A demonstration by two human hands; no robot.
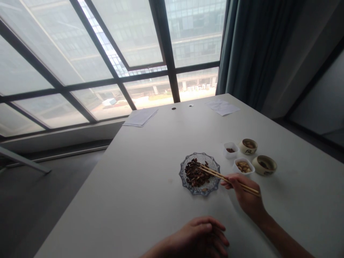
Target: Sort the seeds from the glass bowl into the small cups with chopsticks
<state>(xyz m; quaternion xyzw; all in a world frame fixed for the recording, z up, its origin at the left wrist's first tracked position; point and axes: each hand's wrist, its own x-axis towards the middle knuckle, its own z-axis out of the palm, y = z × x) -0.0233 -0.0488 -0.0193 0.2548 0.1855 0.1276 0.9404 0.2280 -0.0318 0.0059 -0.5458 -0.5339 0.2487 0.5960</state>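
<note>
A pair of wooden chopsticks (216,174) is held in my right hand (245,193), fingers closed round the shafts. Their tips touch a heap of dark brown dried pieces (197,175), whose exact kind I cannot make out. The heap lies mostly on the left side of a clear glass plate (212,163) with a scalloped rim. My left hand (205,234) hovers at the near side of the plate, apart from it, with loosely curled, separated fingers and nothing in them.
Right of the plate stand two small white containers, one with dark pieces (230,154) and one with pale yellowish pieces (249,170). Beside them are two cream bowls (248,147) with dark contents. Paper sheets (141,117) lie at the far end of the white table (129,186).
</note>
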